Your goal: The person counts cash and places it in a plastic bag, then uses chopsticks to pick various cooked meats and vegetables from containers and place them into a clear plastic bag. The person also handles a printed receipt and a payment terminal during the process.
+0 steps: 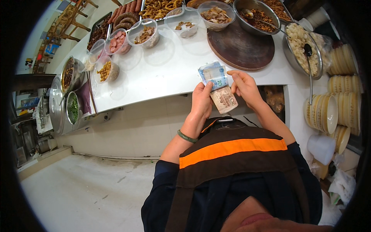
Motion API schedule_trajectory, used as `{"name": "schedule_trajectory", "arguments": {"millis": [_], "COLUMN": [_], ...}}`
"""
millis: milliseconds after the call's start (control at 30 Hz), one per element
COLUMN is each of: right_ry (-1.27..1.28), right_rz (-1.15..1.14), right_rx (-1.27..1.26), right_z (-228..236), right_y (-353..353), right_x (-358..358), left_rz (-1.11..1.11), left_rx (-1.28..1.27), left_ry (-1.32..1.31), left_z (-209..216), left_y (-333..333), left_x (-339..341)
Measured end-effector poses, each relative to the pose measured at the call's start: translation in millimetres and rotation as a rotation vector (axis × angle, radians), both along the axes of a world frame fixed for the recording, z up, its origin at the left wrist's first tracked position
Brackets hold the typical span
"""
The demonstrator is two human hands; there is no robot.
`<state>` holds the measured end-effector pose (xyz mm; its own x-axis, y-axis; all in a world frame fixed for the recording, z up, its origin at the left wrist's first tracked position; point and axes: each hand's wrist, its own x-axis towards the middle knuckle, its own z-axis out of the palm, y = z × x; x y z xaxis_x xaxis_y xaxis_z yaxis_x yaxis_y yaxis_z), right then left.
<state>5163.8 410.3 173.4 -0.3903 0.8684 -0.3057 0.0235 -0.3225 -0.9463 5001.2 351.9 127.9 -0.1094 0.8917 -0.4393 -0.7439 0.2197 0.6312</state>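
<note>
My left hand (202,99) is closed on several banknotes above the counter's front edge, its thumb pressed over them. A blue banknote (217,78) fans out toward the counter, and a brown banknote (225,100) hangs below it, nearer my body. Close by on the right is my right hand (245,87), with its index finger reaching to the blue note's edge and its thumb apart from that finger. Nothing shows in its grasp. Beyond the notes lies a round dark chopping board (241,46) on the white counter (154,79).
Clear plastic tubs of sliced meat (143,36) line the counter's far side, before trays of sausages (125,17). A steel bowl of pale chunks (303,48) holds a ladle (309,67) at right, near stacked paper bowls (322,112). Chopped greens (72,108) fill a bowl at left.
</note>
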Motion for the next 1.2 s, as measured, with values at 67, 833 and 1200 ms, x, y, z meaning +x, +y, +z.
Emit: {"name": "schedule_trajectory", "arguments": {"millis": [67, 833, 1200], "right_ry": [-0.074, -0.192, -0.156], "right_rz": [-0.091, -0.098, -0.108], "right_rx": [0.136, 0.375, 0.348], "right_z": [-10.7, -22.7, -23.8], "right_y": [7.0, -6.1, 1.8], "right_x": [-10.8, -4.6, -6.4], "left_rz": [-0.031, 0.066, 0.034], "left_rx": [0.031, 0.036, 0.065], "left_ry": [0.078, -0.108, 0.074], "left_z": [-2.3, -8.5, -2.3], "left_y": [-0.9, -6.6, -14.8], "left_x": [0.4, 5.7, 13.3]}}
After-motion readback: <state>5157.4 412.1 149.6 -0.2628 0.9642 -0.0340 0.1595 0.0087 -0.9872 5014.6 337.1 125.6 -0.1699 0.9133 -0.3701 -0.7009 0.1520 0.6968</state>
